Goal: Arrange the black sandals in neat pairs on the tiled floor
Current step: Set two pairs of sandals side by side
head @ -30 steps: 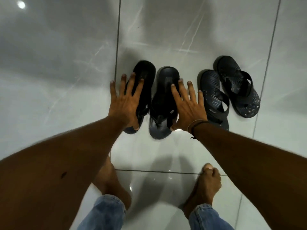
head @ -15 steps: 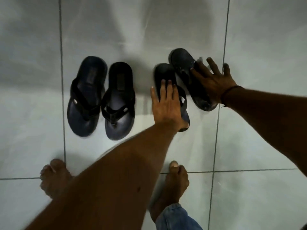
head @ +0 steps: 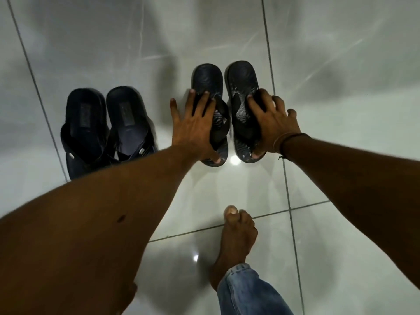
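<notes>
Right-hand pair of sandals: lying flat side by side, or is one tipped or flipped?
Flat and side by side. Both right-hand sandals show footbeds and straps upward, under the left hand and right hand.

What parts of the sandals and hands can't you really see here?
All from the head camera:
- Toe ends of the two smooth black flip-flops on the left: covered by the left forearm.
- Straps of the two patterned black sandals on the right: partly under the left hand and right hand.
- Grip: pressing or pinching, unclear.
- Labels on the flip-flops' insoles: too dark to read.
</notes>
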